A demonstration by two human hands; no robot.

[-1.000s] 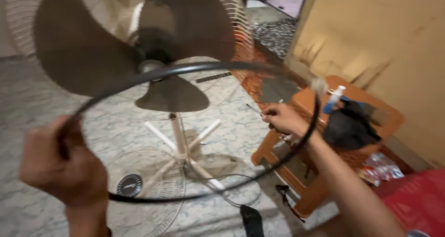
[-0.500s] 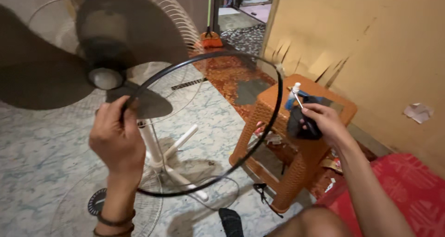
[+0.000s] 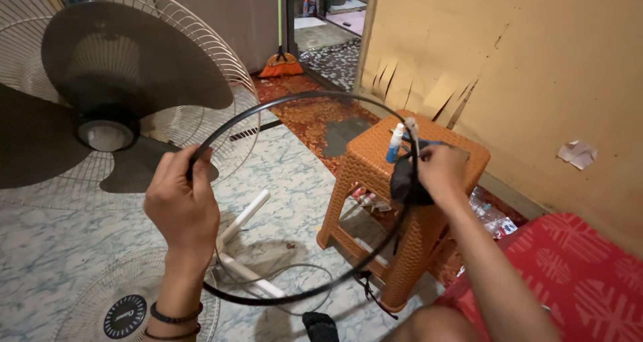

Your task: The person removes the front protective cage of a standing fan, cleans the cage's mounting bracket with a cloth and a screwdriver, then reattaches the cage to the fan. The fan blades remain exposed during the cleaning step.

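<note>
My left hand (image 3: pixel 182 205) grips the left side of a thin black ring (image 3: pixel 303 97), a fan guard rim, held upright in front of me. My right hand (image 3: pixel 440 169) is at the ring's right side, over the orange plastic stool (image 3: pixel 375 161), closed on a slim screwdriver and touching a black cloth (image 3: pixel 402 181) that hangs off the stool top. A small blue and white bottle (image 3: pixel 394 143) stands on the stool. A stand fan (image 3: pixel 107 114) with dark blades and a white rear guard is at the left, its front uncovered.
The loose front fan grille (image 3: pixel 127 302) lies on the marble floor by the fan's white cross base (image 3: pixel 244 215). A tan wall (image 3: pixel 522 67) runs along the right, a red mat (image 3: pixel 576 275) at lower right, an orange broom (image 3: pixel 281 64) by the doorway.
My view has swung to the right and the ring has steadied. My right hand has come down from beside the stool onto its top, at the black cloth.
</note>
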